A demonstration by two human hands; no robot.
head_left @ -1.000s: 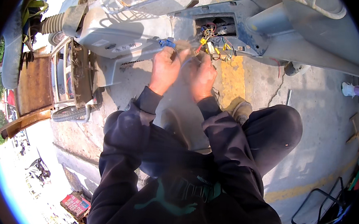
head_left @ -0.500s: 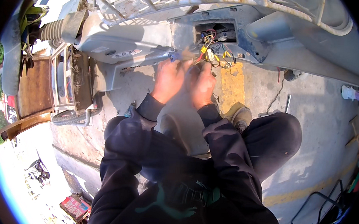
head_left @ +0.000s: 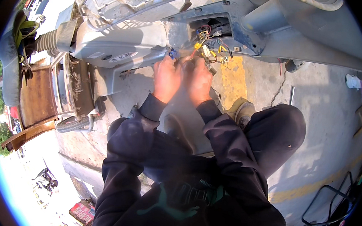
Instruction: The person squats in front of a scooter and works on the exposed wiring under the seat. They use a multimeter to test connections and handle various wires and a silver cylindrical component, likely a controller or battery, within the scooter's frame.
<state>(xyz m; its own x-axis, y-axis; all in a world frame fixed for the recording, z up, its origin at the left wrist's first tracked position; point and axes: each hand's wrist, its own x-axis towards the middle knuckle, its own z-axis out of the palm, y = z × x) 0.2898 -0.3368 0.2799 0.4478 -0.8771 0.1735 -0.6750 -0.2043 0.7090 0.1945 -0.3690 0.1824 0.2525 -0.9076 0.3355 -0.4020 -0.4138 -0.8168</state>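
Side by side below a grey scooter body (head_left: 241, 25), my left hand (head_left: 166, 79) and my right hand (head_left: 200, 81) are closed, their fingertips pinched close together. A thin reddish wire (head_left: 192, 53) runs down to the fingertips of both hands; its end is hidden there. Just beyond my left fingers shows a small blue piece (head_left: 173, 53), its kind unclear. A tangle of coloured wires with yellow and white connectors (head_left: 206, 51) hangs from a rectangular opening (head_left: 220, 26), right beside my right hand. A small dark part (head_left: 211, 69) sits against my right fingers.
A wire basket (head_left: 134, 4) arches over the far side. At left are a black seat (head_left: 10, 59) and a rusty cart tray (head_left: 39, 99). My shoe (head_left: 244, 113) rests by a yellow floor stripe (head_left: 233, 81). A metal rod (head_left: 292, 95) lies on the floor at right.
The view has shifted slightly, so the scooter sits a little further left and up. My right hand has come nearer my left, and its fingers are less blurred.
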